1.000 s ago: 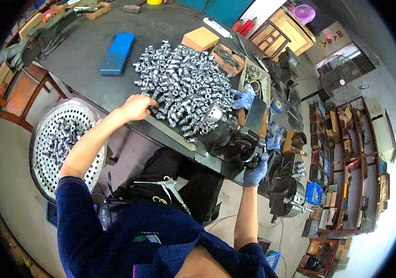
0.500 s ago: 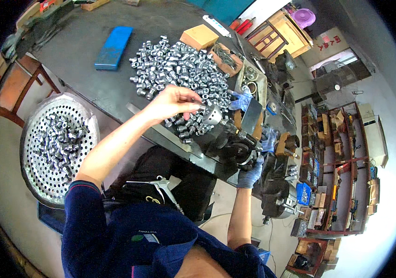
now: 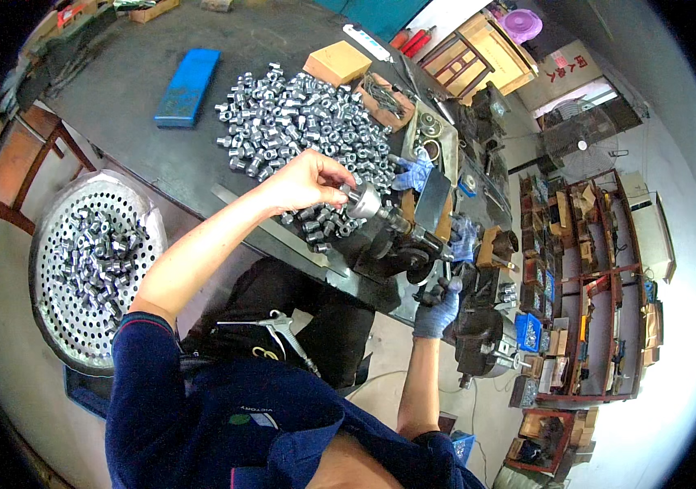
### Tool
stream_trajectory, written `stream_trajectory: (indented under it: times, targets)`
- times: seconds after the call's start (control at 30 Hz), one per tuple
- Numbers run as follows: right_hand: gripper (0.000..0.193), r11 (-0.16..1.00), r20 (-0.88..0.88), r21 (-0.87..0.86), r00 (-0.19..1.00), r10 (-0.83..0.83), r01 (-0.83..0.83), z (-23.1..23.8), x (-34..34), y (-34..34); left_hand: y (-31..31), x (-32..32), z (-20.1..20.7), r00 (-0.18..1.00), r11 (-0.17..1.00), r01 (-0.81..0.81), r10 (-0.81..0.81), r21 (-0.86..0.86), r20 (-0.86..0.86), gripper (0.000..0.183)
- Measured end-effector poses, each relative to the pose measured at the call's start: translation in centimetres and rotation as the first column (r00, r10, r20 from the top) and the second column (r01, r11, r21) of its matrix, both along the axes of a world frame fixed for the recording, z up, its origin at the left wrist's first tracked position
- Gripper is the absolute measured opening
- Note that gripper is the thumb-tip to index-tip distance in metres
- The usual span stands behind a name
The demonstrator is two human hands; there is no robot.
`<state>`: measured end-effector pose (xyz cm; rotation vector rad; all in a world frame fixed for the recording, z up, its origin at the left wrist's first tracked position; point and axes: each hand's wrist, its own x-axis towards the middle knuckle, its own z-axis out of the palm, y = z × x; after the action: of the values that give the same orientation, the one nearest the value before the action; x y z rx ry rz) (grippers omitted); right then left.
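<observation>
Our left hand [image 3: 315,181] has travelled from the near side of the pile of metal fittings [image 3: 303,122] to the chuck [image 3: 366,204] since a second ago, while our gloved right hand [image 3: 438,310] stays low by the bench machine [image 3: 401,251]. Bare left fingers are pinched narrow on one small fitting [image 3: 354,194], mostly hidden, at the chuck's mouth; the right fingers curl by the machine's dark lower end, and we cannot tell whether they grip it. We see the dark table [image 3: 120,90] spread left of and beyond the blue case [image 3: 188,88], with a yellow block [image 3: 337,63] behind the pile. The table's near edge runs slantwise under our left forearm [image 3: 209,244], and pale floor [image 3: 181,232] shows between that edge and the perforated pan [image 3: 67,326], which holds more fittings. A wooden chair [image 3: 18,167] stands beyond the pan; shelving [image 3: 601,275] and a fan [image 3: 580,145] line the right of the room, and an air gun [image 3: 279,324] lies across our lap [image 3: 332,326]
</observation>
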<state>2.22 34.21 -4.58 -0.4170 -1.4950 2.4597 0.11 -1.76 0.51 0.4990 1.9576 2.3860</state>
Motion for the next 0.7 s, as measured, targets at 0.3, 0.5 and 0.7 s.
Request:
stream_trajectory:
  times: [0.3, 0.5, 0.7]
  targets:
    - [0.031, 0.998, -0.088, 0.024, 0.994, 0.06, -0.058, 3.9, 0.3, 0.7, -0.4, -0.2, 1.6, 0.998, 0.99, 0.062, -0.059, -0.128, 0.027, 0.026]
    - [0.037, 0.994, -0.188, 0.103, 0.981, 0.052, -0.033, 7.9, -4.0, -0.9, -0.4, 0.1, 1.6, 1.0, 0.982, 0.027, -0.028, -0.185, -0.004, 0.029]
    - [0.034, 0.98, -0.265, -0.003, 0.945, 0.193, -0.201, 3.7, -12.3, 0.7, -0.2, -0.2, 0.1, 1.0, 0.998, 0.017, -0.018, -0.053, -0.006, 0.03]
